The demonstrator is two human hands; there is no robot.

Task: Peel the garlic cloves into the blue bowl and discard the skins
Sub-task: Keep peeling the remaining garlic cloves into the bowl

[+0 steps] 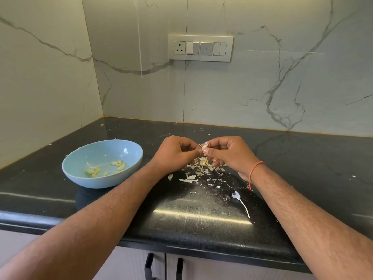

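A garlic clove [204,146], part of its skin still on, is pinched between both hands above the black counter. My left hand [176,154] grips it from the left with curled fingers. From the right, my right hand [228,152] pinches it with thumb and fingertips. Below the hands lies a heap of garlic skins [201,166]. The blue bowl [80,158] stands to the left of the hands and holds several peeled cloves [118,164].
Loose skin flakes and a dry garlic stalk [241,201] lie scattered on the counter [302,158] in front of the hands. Marble walls meet in a corner at the back left. The counter's front edge runs along the bottom, with cabinet handles [149,265] below.
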